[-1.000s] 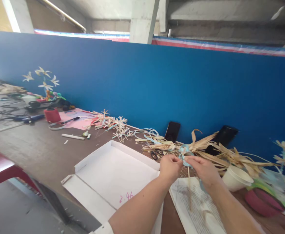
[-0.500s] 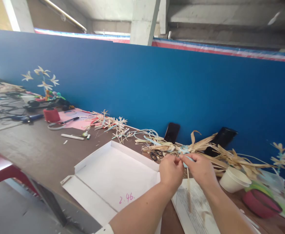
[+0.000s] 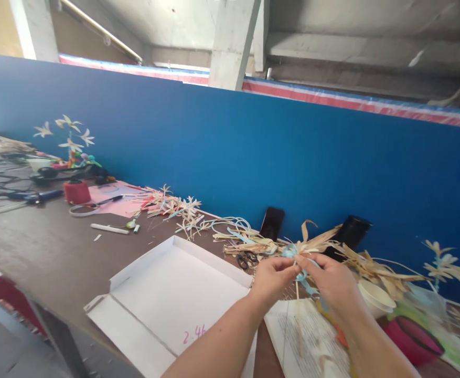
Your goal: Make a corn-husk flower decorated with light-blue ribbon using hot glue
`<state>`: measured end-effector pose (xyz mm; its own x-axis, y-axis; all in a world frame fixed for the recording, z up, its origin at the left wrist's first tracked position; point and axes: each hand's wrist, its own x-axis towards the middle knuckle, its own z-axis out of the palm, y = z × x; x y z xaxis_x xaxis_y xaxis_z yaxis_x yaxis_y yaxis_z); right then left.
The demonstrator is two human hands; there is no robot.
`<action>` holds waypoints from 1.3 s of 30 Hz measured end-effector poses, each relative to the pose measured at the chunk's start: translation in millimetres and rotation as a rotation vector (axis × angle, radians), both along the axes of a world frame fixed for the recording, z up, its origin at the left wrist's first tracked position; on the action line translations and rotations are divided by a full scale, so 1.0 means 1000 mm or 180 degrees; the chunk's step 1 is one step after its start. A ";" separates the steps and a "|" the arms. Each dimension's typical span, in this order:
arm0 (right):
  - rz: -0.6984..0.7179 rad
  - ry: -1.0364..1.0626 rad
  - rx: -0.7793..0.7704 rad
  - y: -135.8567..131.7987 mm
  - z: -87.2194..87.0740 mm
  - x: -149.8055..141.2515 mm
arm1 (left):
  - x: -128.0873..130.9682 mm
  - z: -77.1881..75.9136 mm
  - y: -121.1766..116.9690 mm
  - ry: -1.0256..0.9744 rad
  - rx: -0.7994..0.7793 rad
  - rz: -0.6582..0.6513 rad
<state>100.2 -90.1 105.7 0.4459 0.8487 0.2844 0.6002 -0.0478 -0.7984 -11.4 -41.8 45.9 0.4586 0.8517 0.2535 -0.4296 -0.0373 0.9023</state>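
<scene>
My left hand (image 3: 274,277) is closed, thumb and fingers pinched at the top of a thin tan stick (image 3: 298,310) that hangs down over an open book. My right hand (image 3: 332,278) meets it fingertip to fingertip, pinching a light blue paper-like strip (image 3: 307,283) at the stick's upper end. Part of the strip dangles below the fingers, and a light blue bunch (image 3: 289,251) shows just above them. The exact contact point is hidden by the fingertips. Behind the hands lie dry husk strips (image 3: 320,241) and black-handled scissors (image 3: 247,259).
An open white box (image 3: 174,294) lies left of my arms, the book (image 3: 288,336) beneath my hands. Paper cups (image 3: 377,299) and a magenta roll (image 3: 414,338) stand right. Two phones (image 3: 272,223) lean on the blue partition (image 3: 214,152). Husk flowers (image 3: 190,207) lie farther left.
The view has shifted slightly, so table items sit lower and farther left. Both hands stay together at the stick's top; more of the blue strip now hangs below the fingers.
</scene>
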 end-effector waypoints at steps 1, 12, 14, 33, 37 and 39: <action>0.0029 0.0077 -0.0014 0.000 0.000 0.000 | -0.002 0.001 0.000 -0.0083 -0.0114 -0.0202; 0.0566 0.0650 0.0015 0.005 -0.015 0.014 | -0.005 -0.001 0.006 -0.0425 -0.0695 -0.0679; 0.0602 0.0621 0.0024 0.005 -0.016 0.014 | -0.004 -0.003 0.008 -0.0365 -0.0661 -0.0611; 0.0710 -0.0128 0.0308 -0.011 -0.002 0.010 | -0.007 -0.002 0.008 -0.0492 -0.0485 -0.0809; 0.0764 -0.0172 0.0330 -0.011 -0.004 0.014 | -0.009 0.000 0.005 -0.0549 -0.0633 -0.0970; 0.0785 -0.0184 0.0302 -0.011 -0.004 0.014 | -0.009 0.001 0.004 -0.0544 -0.0686 -0.0968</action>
<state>114.6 -101.1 101.3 0.2096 0.8979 0.3870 0.6292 0.1791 -0.7563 -20.3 -37.6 46.9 0.6645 0.7257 0.1784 -0.5361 0.2966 0.7903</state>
